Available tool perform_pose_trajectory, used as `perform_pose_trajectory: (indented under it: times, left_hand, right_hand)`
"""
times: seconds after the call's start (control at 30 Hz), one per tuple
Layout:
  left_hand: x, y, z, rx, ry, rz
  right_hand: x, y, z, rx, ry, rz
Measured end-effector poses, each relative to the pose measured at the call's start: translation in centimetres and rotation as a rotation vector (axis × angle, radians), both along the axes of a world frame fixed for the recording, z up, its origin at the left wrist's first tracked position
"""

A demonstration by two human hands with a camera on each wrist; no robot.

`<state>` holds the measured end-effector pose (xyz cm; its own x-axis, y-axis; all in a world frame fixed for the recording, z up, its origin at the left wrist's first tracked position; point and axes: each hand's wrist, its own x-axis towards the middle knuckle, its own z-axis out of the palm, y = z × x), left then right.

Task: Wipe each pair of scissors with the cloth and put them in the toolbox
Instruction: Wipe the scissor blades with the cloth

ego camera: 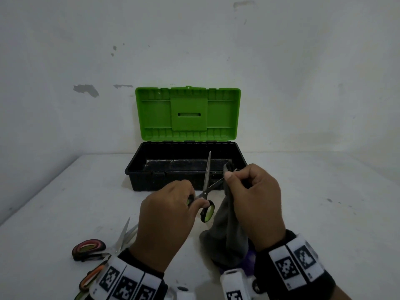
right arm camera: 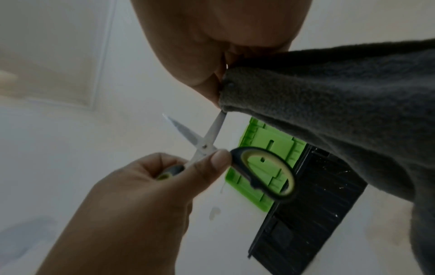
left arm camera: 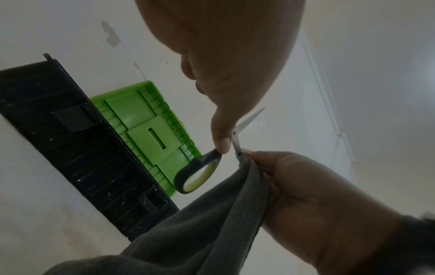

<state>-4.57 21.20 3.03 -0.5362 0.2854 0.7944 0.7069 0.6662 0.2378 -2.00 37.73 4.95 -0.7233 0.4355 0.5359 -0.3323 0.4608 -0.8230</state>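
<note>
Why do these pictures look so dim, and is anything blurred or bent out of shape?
Head view: dull, even light, sharp on the open toolbox and scissors, table edges bowed by the wide lens. Left wrist view: the left hand looms large and soft. Right wrist view: the cloth is close and grainy, the background hazy.
</note>
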Motion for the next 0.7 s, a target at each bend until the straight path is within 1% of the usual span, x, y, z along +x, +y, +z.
perform_pose_trajectory:
  times: [0.1, 0.23, 0.33, 0.4, 0.43, 0.5, 0.53, 0.63, 0.7]
  left_hand:
    - [0.1, -0.3, 0.2, -0.022, 0.008, 0.0]
    - [0.4, 0.0, 0.5, -0.053, -0.012, -0.024]
    - [0.4, -0.1, 1.0, -0.039, -0.11, -0.032]
    - [0.5, -0.2, 1.4, 0.033, -0.218, -0.022]
    - [0.6, -0.2, 1.6, 0.101, -0.281, -0.005]
    - [0.6, -0.3, 2.0, 0.241, -0.417, 0.018]
    - [0.7, -0.3, 2.1, 0.297, -0.467, 0.012]
    - [0.6, -0.5, 2.3, 0.415, -0.589, -0.077]
    - [0.8, -0.3, 2.5, 0.479, -0.662, -0.167]
  right_hand:
    - [0.6, -0.8, -0.2, 0.065, -0.005, 0.041]
    - [-0.8, 1.0, -0.3, -0.047, 0.004, -0.032]
    - [-1.8, 2.1, -0.5, -0.064, -0.025, -0.049]
    - [-2.1, 2.9, -0.6, -0.116, -0.014, -0.069]
    - [-2.1, 3.4, -0.4, -0.161, -0.003, -0.068]
    - [-1.4, 4.0, 0.1, -0.24, 0.011, -0.015]
    - [-1.0, 4.1, 0.2, -0.239, 0.011, 0.033]
    - [0.8, 3.2, 0.6, -0.122, 0.033, 0.2]
    - [1.6, 2.3, 0.6, 0.01, 0.064, 0.261]
